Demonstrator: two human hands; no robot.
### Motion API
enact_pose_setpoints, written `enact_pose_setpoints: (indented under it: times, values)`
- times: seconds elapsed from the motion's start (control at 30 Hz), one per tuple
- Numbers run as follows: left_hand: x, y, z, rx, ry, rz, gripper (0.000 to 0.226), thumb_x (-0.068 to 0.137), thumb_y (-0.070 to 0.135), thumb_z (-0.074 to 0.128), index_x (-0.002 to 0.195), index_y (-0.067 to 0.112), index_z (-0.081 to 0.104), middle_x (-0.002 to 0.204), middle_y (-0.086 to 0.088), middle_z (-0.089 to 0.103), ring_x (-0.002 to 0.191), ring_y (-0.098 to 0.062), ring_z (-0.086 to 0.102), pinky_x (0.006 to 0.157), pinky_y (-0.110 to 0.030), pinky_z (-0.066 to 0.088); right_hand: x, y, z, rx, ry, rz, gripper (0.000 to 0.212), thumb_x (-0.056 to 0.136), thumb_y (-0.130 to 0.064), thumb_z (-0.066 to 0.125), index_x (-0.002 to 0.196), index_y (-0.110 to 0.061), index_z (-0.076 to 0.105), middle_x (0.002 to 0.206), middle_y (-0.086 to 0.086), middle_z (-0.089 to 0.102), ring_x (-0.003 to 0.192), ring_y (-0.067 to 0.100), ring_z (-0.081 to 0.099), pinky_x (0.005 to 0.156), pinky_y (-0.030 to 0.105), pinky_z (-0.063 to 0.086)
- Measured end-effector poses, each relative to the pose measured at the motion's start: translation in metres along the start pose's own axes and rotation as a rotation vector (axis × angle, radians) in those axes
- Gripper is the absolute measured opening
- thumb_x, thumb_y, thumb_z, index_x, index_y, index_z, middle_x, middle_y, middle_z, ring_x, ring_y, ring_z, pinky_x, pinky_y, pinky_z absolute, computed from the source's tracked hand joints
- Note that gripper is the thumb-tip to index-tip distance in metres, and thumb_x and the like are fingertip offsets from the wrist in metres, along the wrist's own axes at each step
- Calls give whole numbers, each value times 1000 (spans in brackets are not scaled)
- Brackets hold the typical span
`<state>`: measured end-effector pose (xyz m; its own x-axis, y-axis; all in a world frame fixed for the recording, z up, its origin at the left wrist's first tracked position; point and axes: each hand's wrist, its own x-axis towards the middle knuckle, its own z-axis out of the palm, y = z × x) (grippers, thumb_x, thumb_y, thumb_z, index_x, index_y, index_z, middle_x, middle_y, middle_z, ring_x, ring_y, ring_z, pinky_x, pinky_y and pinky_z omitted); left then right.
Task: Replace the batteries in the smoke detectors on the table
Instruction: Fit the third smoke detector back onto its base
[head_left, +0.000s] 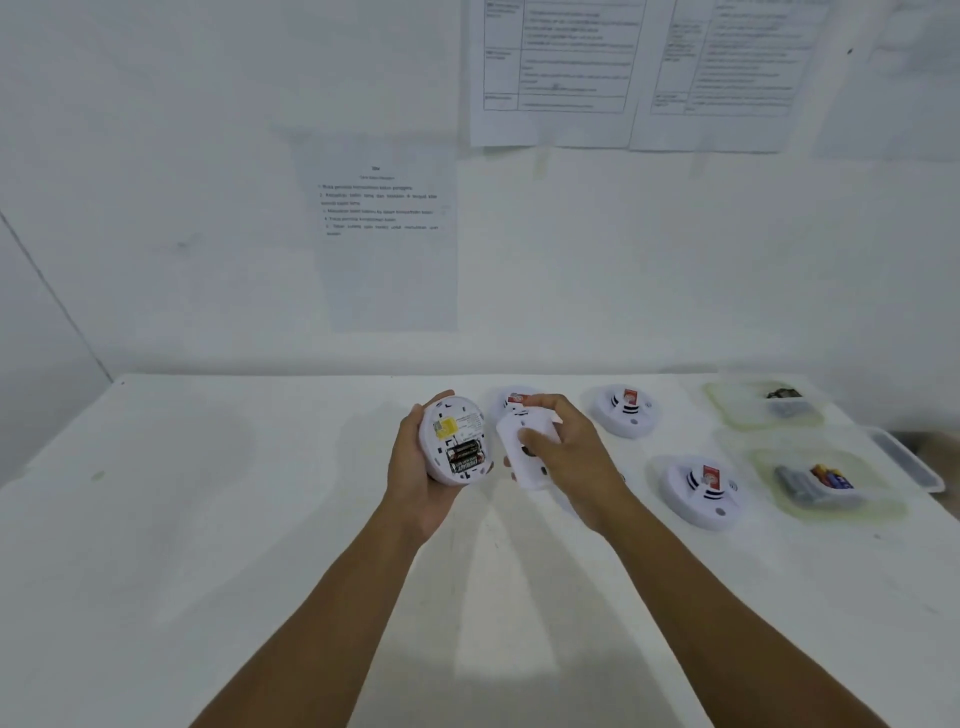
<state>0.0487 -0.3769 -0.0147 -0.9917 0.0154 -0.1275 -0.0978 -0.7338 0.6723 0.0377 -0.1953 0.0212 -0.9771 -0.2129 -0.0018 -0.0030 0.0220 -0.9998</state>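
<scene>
Cradling the round white plastic smoke detector (457, 441) above the table's centre, the left hand (415, 467) curls round its rim. Two black cylindrical batteries (466, 454) lie in its open bay, long axes roughly 9 to 3 o'clock. The right hand (566, 452), just beside at 3 o'clock, grips the detached white plastic cover (524, 452). It is probably the nearer hand to pull them.

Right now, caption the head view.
Left hand holds white round smoke detector, black batteries exposed; right hand grips white plastic cover.

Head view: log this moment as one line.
left hand: holds open detector, batteries inside | right hand: holds detached cover | table: three more detectors
</scene>
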Motion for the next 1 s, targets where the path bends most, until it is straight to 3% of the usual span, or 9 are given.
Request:
enact_pose_setpoints:
  times: [0.07, 0.2, 0.33, 0.4, 0.47, 0.57, 0.7, 0.87, 1.0]
  values:
    - [1, -7, 7, -6, -13, -16, 39, 98, 42, 40, 123, 22, 60, 124, -12, 61, 110, -31, 57, 98, -50, 43, 1, -6, 3, -123, 26, -93, 30, 85, -14, 62, 107, -35, 60, 112, 2, 66, 100, 29, 65, 75, 41, 57]
    - [0, -18, 23, -18, -57, -50, 50, 94, 44, 45, 132, 14, 55, 137, -17, 56, 124, -36, 54, 107, -54, 38, 3, -15, 9, -223, 19, -245, 27, 80, -15, 73, 103, -27, 65, 100, -6, 71, 90, 17, 68, 74, 33, 59]
    - [-2, -22, 36, -50, -30, -96, 69, 85, 49, 56, 144, 14, 46, 145, -18, 49, 130, -36, 48, 102, -49, 45, 5, -10, 16, -510, 212, -416, 34, 76, -34, 76, 108, -29, 67, 109, -12, 62, 100, 5, 55, 80, 12, 41]
    - [-2, -21, 35, -68, -15, -112, 70, 83, 50, 61, 144, 17, 46, 147, -15, 47, 129, -33, 49, 102, -48, 45, 6, -4, 16, -616, 267, -479, 34, 77, -41, 71, 108, -27, 69, 113, -9, 57, 104, 9, 51, 85, 16, 43]
    - [-3, -19, 36, -30, 11, -99, 62, 88, 51, 51, 140, 17, 50, 138, -13, 56, 121, -30, 57, 95, -45, 51, 2, -1, 19, -637, 227, -522, 29, 81, -40, 68, 105, -25, 71, 112, -7, 58, 102, 10, 56, 85, 26, 50]
    - [-6, -16, 36, -5, 1, -101, 58, 95, 51, 39, 140, 17, 51, 134, -14, 59, 119, -29, 58, 99, -43, 47, -3, 1, 24, -747, 150, -543, 38, 81, -45, 70, 113, -25, 70, 122, -6, 59, 109, 9, 55, 91, 18, 43]
    - [-10, -14, 38, -5, 9, -71, 66, 84, 51, 49, 142, 19, 49, 140, -14, 55, 121, -30, 56, 105, -44, 41, -4, 0, 23, -787, 129, -531, 41, 82, -46, 66, 118, -25, 69, 128, -4, 58, 114, 10, 54, 92, 16, 36]
    - [-7, -17, 35, 19, 61, -34, 54, 97, 51, 36, 140, 21, 50, 138, -13, 57, 120, -30, 58, 101, -43, 47, -9, 0, 26, -804, 139, -479, 42, 87, -48, 58, 121, -26, 68, 132, -3, 57, 118, 13, 53, 98, 21, 38]
    - [-12, -18, 37, 81, 95, 47, 43, 100, 45, 35, 127, 25, 61, 122, -9, 68, 105, -26, 67, 90, -39, 53, -16, 3, 36, -761, 187, -418, 36, 90, -43, 63, 122, -26, 67, 132, -1, 59, 120, 16, 53, 97, 23, 36]
